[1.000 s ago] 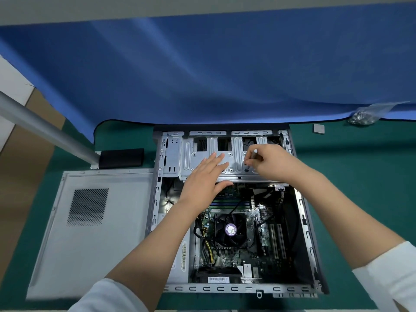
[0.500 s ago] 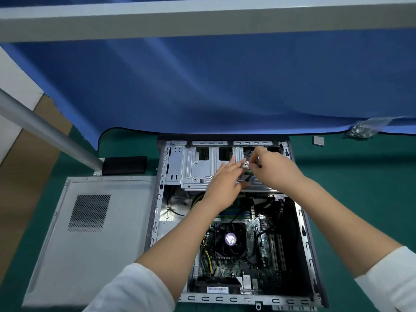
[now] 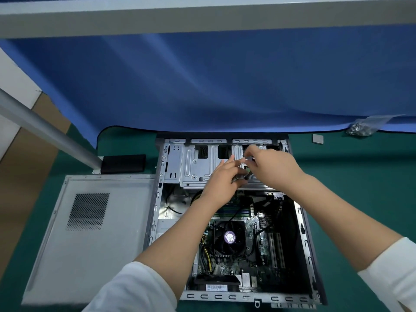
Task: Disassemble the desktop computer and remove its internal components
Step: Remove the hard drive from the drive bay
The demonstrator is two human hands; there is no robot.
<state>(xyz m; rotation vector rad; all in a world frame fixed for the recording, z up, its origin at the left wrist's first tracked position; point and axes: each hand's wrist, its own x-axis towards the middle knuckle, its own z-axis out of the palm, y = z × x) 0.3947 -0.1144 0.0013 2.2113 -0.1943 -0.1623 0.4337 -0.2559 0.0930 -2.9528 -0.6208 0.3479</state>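
The open desktop case [image 3: 302, 224] lies flat on the green mat. Its motherboard and the black CPU fan [image 3: 229, 237] are exposed. At the far end sits the silver drive cage [image 3: 195, 167]. Both hands hover over the cage's right part. My right hand [image 3: 272, 170] grips a small dark tool, likely a screwdriver [image 3: 249, 159], pointing down at the cage. My left hand [image 3: 224, 179] reaches in from the left with its fingers stretched out, fingertips beside the tool's tip. What lies under the fingertips is blurred.
The removed grey side panel [image 3: 90, 233] lies left of the case, with a black block [image 3: 122, 164] behind it. A metal pole [image 3: 45, 129] slants in at the left. Blue cloth covers the back. A bag of screws [image 3: 360, 128] and a small grey square [image 3: 317, 138] lie far right.
My left hand left the cage's front edge and moved up and right to meet the right hand. The right hand lifted the tool slightly. The view tilted upward.
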